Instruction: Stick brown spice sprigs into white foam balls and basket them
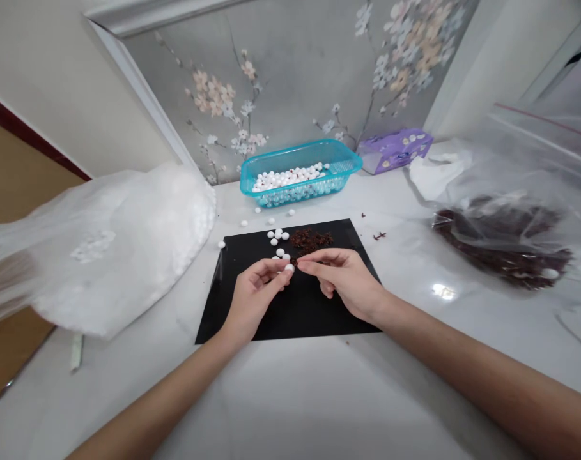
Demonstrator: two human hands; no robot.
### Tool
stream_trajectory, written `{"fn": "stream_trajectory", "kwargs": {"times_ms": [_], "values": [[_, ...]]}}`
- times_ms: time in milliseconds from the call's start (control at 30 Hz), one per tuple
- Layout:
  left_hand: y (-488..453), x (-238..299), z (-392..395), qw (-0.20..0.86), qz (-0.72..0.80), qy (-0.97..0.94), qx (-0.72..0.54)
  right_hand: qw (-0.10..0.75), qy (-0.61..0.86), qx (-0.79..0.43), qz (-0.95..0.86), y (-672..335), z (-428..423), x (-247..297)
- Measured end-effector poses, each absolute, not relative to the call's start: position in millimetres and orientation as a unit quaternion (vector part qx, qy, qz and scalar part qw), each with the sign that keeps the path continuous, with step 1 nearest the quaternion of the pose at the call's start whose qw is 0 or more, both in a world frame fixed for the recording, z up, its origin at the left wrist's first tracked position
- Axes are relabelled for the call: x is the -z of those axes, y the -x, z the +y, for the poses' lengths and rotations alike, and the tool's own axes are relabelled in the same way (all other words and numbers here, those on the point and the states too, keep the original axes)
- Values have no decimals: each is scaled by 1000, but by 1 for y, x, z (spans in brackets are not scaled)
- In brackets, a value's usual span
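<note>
The left hand [254,301] pinches a white bead [289,268]; the right hand [342,282] pinches a dark dried sprig [294,261] just beside it, above a black mat [304,319].

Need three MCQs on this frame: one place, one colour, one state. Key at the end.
1. Where is the teal plastic basket relative to the black square mat?
A) On the mat
B) Past the mat's far edge
C) Under the mat

2. What colour is the heap of dried bits on the mat?
A) White
B) Teal
C) Dark reddish brown

3. What is at the fingertips of the left hand?
A) A white round bead
B) Nothing, the hand lies flat
C) A purple tissue pack

1 B: the basket stands on the white marble table beyond the mat.
2 C: the heap shows dark reddish brown against the mat.
3 A: the fingers curl in at the bead.
</note>
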State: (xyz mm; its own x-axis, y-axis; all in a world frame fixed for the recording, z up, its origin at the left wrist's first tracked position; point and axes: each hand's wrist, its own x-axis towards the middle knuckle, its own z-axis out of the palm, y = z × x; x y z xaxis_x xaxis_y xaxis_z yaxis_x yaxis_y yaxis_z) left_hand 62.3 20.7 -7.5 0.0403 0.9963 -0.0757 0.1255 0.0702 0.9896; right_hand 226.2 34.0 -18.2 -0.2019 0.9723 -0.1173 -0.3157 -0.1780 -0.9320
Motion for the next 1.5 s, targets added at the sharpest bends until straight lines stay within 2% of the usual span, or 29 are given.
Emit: {"fn": "stream_trajectory", "kwargs": {"times_ms": [567, 833, 1500], "values": [[-62, 9, 21, 495, 536, -527, -435, 487, 381, -657, -432, -227, 34, 19], [-63, 7, 22, 496, 537, -521, -440, 455, 362, -696, -421, -228, 36, 16], [-61, 7, 19, 507, 523, -507, -461, 430, 353, -705, -439, -229, 35, 17]]}}
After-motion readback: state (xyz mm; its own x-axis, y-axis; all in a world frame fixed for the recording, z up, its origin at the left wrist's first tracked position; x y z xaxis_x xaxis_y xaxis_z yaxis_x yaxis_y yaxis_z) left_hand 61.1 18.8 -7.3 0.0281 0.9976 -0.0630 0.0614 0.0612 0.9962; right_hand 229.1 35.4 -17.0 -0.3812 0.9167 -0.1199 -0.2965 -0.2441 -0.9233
